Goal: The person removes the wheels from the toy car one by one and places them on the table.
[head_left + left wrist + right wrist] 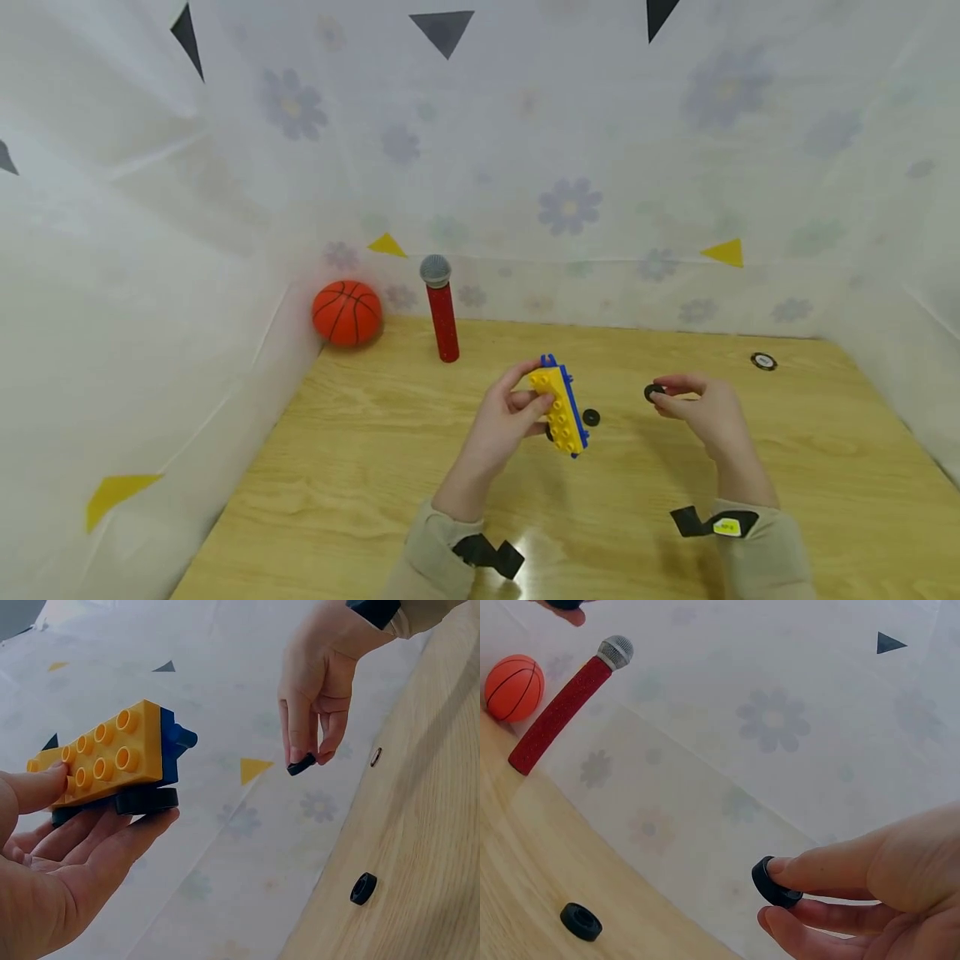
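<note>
The left hand point(504, 421) is covering part of the underside of the yellow and blue brick car point(561, 406), so the head view is not showing how many wheels are sitting on it (the left wrist view is showing only one near the front). The right wrist view is cutting off most of the right hand point(870, 900) at its lower edge. The small disc point(763, 361) far off on the counter point(360, 467) is appearing too small to identify.
</note>
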